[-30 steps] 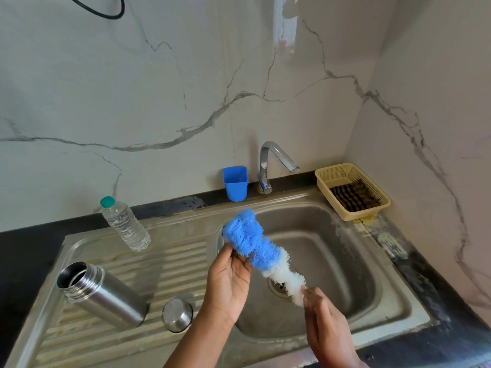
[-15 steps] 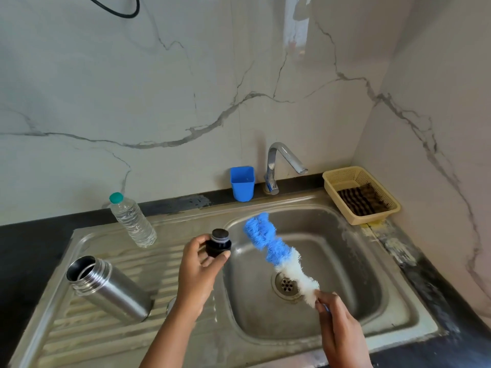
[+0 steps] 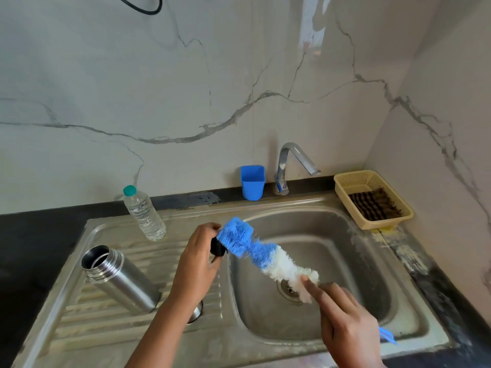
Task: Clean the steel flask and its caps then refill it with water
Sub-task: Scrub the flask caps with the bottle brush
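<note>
Over sink (image 3: 345, 338), brush (image 3: 255, 248) now back against black cap (image 3: 218, 248) pinched in L hand (image 3: 198, 258), R hand (image 3: 345, 317) gripping handle — cap scrub resuming, flask (image 3: 119, 280) & steel cap (image 3: 195, 313) still waiting.

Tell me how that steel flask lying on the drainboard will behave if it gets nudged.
The flask lies on its side, round-bodied, so a sideways nudge would probably roll it. The ridged drainboard may slow that. Its mouth is open with no cap on, so it is likely empty and light, and the smooth steel may be slippery if wet.
</note>
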`<action>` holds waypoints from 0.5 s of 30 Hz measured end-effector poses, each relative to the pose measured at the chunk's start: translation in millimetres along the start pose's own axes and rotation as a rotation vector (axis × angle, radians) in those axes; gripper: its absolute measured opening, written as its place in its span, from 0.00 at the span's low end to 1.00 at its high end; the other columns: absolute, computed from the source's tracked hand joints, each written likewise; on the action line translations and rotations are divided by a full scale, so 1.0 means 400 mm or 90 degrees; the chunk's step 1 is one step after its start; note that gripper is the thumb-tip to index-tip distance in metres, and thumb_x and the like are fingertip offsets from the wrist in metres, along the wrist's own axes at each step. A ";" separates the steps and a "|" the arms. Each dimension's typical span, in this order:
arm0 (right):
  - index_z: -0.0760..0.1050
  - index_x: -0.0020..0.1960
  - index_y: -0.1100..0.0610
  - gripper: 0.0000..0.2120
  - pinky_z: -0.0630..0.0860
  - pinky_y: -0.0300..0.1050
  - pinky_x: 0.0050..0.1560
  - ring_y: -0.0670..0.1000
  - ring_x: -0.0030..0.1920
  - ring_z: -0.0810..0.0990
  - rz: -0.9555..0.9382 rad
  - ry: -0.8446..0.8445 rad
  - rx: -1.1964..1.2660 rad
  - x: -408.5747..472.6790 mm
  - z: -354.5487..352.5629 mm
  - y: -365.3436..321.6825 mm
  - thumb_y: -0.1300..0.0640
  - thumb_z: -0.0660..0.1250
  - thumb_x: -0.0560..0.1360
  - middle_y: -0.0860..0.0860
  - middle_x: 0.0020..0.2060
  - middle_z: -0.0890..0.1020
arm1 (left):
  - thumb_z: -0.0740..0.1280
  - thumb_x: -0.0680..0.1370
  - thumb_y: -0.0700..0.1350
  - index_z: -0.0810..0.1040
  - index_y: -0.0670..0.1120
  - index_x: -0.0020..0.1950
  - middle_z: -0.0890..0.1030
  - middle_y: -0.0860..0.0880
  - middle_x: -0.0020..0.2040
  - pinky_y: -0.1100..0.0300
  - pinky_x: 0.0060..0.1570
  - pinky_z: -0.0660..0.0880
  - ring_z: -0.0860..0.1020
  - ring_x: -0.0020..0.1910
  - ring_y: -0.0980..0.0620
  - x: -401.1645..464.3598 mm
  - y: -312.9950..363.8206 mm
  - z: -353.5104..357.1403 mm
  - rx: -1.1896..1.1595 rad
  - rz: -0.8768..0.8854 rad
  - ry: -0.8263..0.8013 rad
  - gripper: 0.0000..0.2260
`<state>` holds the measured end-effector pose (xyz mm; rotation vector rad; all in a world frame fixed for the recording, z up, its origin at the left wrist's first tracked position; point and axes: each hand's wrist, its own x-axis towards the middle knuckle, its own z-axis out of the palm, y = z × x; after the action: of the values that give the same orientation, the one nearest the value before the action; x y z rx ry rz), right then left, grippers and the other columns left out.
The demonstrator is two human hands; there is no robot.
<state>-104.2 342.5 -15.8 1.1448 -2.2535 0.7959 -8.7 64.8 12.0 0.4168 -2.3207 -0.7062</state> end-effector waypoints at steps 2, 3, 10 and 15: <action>0.83 0.60 0.50 0.25 0.70 0.39 0.27 0.52 0.34 0.79 -0.009 0.010 -0.037 0.020 -0.012 -0.008 0.70 0.63 0.70 0.46 0.40 0.81 | 0.77 0.64 0.27 0.70 0.50 0.53 0.74 0.56 0.55 0.69 0.50 0.71 0.75 0.51 0.56 -0.001 0.008 -0.002 0.040 0.034 0.001 0.28; 0.83 0.60 0.50 0.26 0.70 0.38 0.27 0.52 0.34 0.79 -0.008 0.007 -0.047 0.028 -0.018 -0.012 0.70 0.63 0.69 0.46 0.40 0.81 | 0.77 0.62 0.27 0.70 0.49 0.54 0.75 0.54 0.56 0.69 0.52 0.71 0.75 0.53 0.55 -0.002 0.009 -0.003 0.060 0.048 0.000 0.29; 0.82 0.61 0.49 0.24 0.69 0.39 0.24 0.52 0.32 0.78 -0.061 -0.013 -0.048 0.018 -0.046 -0.015 0.68 0.61 0.71 0.45 0.39 0.81 | 0.78 0.61 0.26 0.72 0.46 0.55 0.77 0.49 0.56 0.76 0.55 0.67 0.76 0.56 0.55 0.008 -0.006 -0.008 0.077 0.036 0.011 0.29; 0.82 0.60 0.50 0.23 0.72 0.40 0.27 0.52 0.33 0.79 -0.073 -0.003 -0.045 0.032 -0.063 -0.011 0.68 0.61 0.72 0.47 0.39 0.81 | 0.78 0.63 0.27 0.70 0.47 0.52 0.77 0.50 0.56 0.80 0.50 0.66 0.76 0.53 0.57 -0.003 0.010 -0.008 0.073 0.063 0.000 0.27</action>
<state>-103.5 350.7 11.7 1.2309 -2.1793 0.6651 -6.0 67.3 15.8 0.3502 -2.3715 -0.5262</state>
